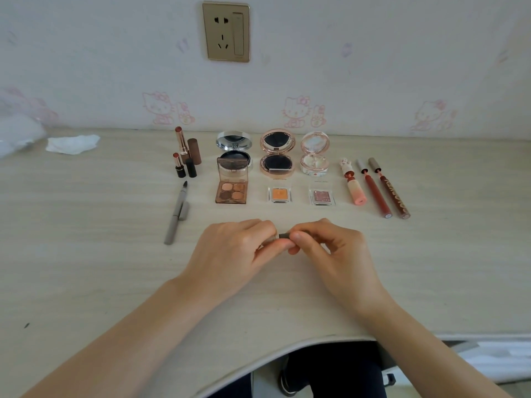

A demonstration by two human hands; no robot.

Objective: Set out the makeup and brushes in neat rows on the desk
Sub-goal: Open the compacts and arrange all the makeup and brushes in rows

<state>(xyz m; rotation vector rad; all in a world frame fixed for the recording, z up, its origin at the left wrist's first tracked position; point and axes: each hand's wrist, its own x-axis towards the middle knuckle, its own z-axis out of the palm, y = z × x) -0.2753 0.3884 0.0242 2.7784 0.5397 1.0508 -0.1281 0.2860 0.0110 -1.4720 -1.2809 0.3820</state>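
A small dark slender item, perhaps a pencil or a capped stick, is held between both hands just above the desk, near its front edge and well apart from the rows behind; only a short dark stretch of it is seen between the fingertips, so its kind cannot be told with certainty. The left hand is curled with its fingers pinched on the item's left end; the right hand is likewise curled and pinches the right end; such a two-ended hold is judged to serve the pulling off of a cap or the twisting open of the piece, since the items already laid out stand uncapped or opened. The item's long axis is laid across the view, left to right, roughly parallel to the desk's back edge; which end is the tip cannot be told.

Behind, an order by kind is shown: two uncapped lipsticks stood upright with their caps beside them; three open compacts set in a back row; an open eyeshadow quad and two single eyeshadow pans set in front of them; three lip glosses laid side by side at the right, wands withdrawn at their far ends; an uncapped grey liner pen laid at the left, tip pointed away, cap touching its side.
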